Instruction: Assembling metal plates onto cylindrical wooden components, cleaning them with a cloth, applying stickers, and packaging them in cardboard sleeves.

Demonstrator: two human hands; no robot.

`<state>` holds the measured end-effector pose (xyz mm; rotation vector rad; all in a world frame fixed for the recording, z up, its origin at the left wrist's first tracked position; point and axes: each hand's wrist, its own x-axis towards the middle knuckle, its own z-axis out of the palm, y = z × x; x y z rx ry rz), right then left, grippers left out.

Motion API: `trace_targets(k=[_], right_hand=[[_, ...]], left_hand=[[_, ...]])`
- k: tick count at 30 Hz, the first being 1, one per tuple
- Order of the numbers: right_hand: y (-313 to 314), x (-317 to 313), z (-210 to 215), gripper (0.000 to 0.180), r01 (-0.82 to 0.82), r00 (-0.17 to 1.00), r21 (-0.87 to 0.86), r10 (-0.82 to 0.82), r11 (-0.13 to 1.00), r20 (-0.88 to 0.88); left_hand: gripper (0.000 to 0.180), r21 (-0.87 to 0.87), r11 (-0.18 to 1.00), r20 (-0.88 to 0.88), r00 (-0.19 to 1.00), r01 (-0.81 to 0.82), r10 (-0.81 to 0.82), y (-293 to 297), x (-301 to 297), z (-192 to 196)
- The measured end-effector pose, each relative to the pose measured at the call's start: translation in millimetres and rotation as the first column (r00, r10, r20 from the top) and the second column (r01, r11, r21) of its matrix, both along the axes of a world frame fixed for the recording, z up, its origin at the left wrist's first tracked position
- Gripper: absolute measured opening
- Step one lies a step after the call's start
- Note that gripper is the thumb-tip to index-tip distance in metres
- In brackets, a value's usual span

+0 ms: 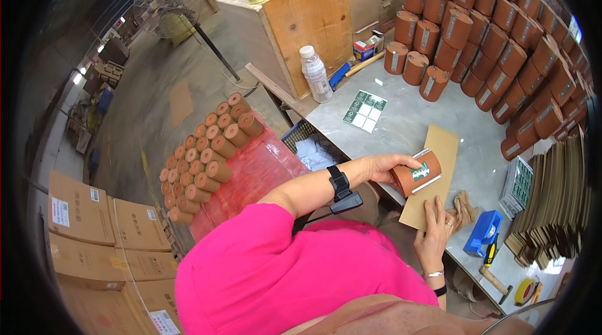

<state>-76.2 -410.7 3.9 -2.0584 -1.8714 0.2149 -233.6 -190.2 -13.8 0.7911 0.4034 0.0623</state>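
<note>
My left hand [384, 167] is closed around a terracotta-coloured cylinder [433, 166], thumb along its upper side. A green and white label sits on the cylinder's curved side, with pale metal strips on either side of it. Under the cylinder, a long brown cardboard strip [443, 141] lies across the table and reaches over its near edge. My right hand [433, 231] grips the strip near that lower end, fingers on top and thumb hidden. Close by my right fingers is a crumpled tan cloth or glove [463, 211]. A sheet of green and white labels [365, 111] lies farther back.
Stacked terracotta cylinders [451, 28] line the table's back right. Cardboard strips [552, 197], a blue tape dispenser [483, 233], a hammer [495, 278] and yellow tape [525, 291] lie right. A white bottle [315, 75] stands back left. More cylinders stand on a red board [257, 172].
</note>
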Motion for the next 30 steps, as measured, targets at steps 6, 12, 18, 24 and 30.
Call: trace_targets(k=[6,12,18,24,30], right_hand=[[12,5,-50,0.065,0.012,1.0,0.174,-0.013,0.985,0.002],[17,7,-45,0.058,0.088,0.995,0.119,-0.082,0.989,-0.055],[11,4,-42,0.057,0.092,0.996,0.144,-0.088,0.985,-0.034],[8,3,-42,0.056,0.094,0.996,0.151,-0.092,0.984,-0.023],[10,4,-46,0.056,0.102,0.995,0.177,-0.099,0.979,-0.028]], left_hand=[[0.093,0.892,0.451,0.013,0.999,-0.03,0.039,23,17,12],[0.085,0.968,0.248,0.01,0.992,-0.04,0.122,19,26,32],[0.081,0.99,-0.106,-0.08,0.988,0.094,0.132,12,45,17],[0.079,0.981,-0.189,-0.037,0.999,0.043,0.033,13,67,13],[0.079,0.97,-0.24,-0.045,0.999,0.041,-0.011,19,78,8]])
